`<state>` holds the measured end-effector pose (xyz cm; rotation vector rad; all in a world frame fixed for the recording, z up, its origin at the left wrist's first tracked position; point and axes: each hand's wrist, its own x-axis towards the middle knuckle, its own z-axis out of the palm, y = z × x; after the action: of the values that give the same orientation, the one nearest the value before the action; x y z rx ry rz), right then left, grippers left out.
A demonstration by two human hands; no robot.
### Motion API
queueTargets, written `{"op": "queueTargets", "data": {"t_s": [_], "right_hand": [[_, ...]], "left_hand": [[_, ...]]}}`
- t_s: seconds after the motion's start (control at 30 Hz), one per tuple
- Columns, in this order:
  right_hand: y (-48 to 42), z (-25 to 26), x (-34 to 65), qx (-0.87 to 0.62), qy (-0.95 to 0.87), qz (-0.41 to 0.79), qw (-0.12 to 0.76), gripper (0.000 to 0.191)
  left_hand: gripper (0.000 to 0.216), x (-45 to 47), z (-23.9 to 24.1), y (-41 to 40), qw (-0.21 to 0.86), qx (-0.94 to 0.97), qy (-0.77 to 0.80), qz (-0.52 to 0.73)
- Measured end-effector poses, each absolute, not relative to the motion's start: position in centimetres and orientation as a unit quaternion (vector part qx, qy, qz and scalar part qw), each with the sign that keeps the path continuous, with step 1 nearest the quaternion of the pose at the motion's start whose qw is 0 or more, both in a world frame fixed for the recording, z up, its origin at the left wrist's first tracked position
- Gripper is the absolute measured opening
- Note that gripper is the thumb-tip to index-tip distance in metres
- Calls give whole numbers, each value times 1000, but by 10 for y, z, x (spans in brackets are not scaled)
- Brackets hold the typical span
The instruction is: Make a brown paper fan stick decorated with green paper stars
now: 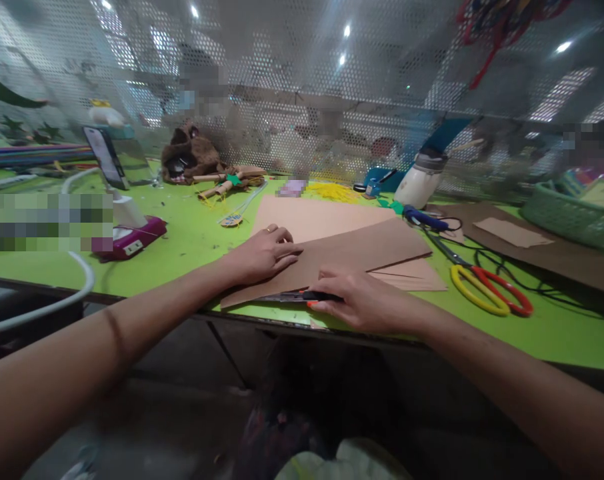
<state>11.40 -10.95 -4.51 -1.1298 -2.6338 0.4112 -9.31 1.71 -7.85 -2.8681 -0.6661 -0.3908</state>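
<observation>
A brown sheet of card lies at a slant near the table's front edge, on top of lighter tan sheets. My left hand rests on the card's left part with fingers spread. In my right hand is a utility knife, black with an orange part, its blade pointing left along the card's near edge. Whether the blade touches the card I cannot tell. Scissors with one yellow and one red handle lie to the right of the sheets.
On the green table stand a purple power strip and a propped phone at left. A glue gun with a black cord, a white bottle and a green basket are at right. A perforated panel rises behind.
</observation>
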Motion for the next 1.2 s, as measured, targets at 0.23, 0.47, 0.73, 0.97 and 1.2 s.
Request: {"op": "queueTargets", "data": {"t_s": [0.23, 0.47, 0.73, 0.97, 1.2], "right_hand": [[-103, -43, 96, -367, -913, 134, 119, 23], [-104, -43, 84, -352, -919, 125, 128, 24], [-105, -42, 79, -357, -917, 120, 130, 22], [-105, -45, 78, -351, -920, 109, 136, 22], [-113, -46, 89, -313, -929, 129, 146, 24]], "left_hand": [[41, -91, -77, 16, 88, -962, -225, -129], [41, -93, -78, 17, 88, -962, -227, -126], [40, -92, -77, 15, 90, -962, -230, -120], [40, -92, -76, 15, 88, -962, -231, -117], [41, -93, -80, 19, 85, -961, -229, -128]]}}
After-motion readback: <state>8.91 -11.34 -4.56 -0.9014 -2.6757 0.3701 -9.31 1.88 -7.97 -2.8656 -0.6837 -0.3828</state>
